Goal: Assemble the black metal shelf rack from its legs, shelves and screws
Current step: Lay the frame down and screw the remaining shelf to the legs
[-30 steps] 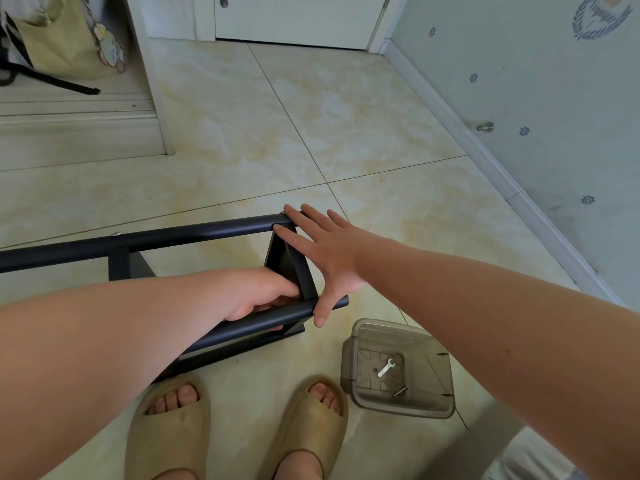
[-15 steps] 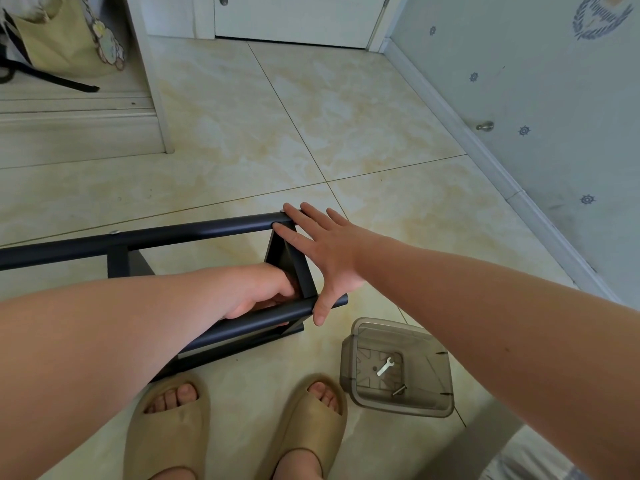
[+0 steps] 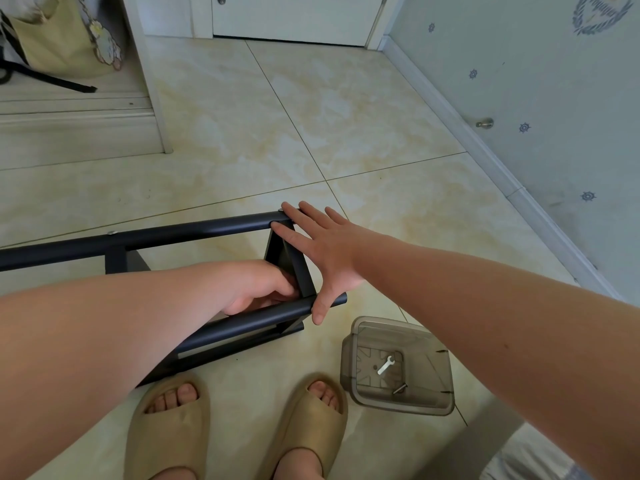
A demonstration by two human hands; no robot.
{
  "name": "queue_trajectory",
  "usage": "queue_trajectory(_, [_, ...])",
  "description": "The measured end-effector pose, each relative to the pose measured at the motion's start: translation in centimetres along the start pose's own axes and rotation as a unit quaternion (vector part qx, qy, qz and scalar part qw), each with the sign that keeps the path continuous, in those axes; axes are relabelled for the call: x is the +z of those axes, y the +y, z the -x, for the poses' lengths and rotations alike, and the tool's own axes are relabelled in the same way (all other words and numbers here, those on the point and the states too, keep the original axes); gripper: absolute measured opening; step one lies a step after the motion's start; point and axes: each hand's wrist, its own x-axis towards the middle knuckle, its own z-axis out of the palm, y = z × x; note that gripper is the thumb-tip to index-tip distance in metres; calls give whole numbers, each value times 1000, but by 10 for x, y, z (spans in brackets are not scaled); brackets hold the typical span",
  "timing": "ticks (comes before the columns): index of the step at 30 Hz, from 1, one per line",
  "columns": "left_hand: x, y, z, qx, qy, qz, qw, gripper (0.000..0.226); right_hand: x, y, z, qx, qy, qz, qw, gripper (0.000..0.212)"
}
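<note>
The black metal shelf rack point(image 3: 194, 232) lies on its side on the tiled floor in front of my feet. Its round legs run from the left toward its end shelf point(image 3: 289, 263). My right hand point(image 3: 320, 252) lies flat with straight fingers against that end shelf, thumb down on the near leg point(image 3: 256, 318). My left hand point(image 3: 259, 287) reaches inside the frame behind the near leg, fingers curled at the shelf's inner corner; whatever they hold is hidden. A screw head point(image 3: 112, 232) shows on the far leg.
A clear smoky plastic box point(image 3: 398, 367) stands on the floor right of my right foot, holding a small white wrench point(image 3: 385, 364) and a dark screw point(image 3: 399, 389). My feet wear tan slippers point(image 3: 169, 424). A wall runs along the right; a closed door stands at the back.
</note>
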Motion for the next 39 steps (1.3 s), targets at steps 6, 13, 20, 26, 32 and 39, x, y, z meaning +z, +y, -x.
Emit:
queue_trajectory(6, [3,4,0,-11,35,-54,998,36,-1,0,0,-1,-2,-3,1000,161])
queue_trajectory(13, [1,4,-4,-2,43,-77,996,41,0,0,0,-2,0,-3,1000,162])
queue_trajectory(20, [1,2,-7,4,40,-36,999,38,1,0,0,-3,2,-4,1000,162])
queue_trajectory(26, [3,-2,-9,8,24,3,1000,18,1,1,0,-4,10,-5,1000,161])
queue_trajectory(32, [4,-2,-5,22,24,5,999,14,3,1,0,-5,17,-3,1000,161])
queue_trajectory(39, [4,1,-2,30,21,11,999,17,3,1,1,-6,18,-9,1000,160])
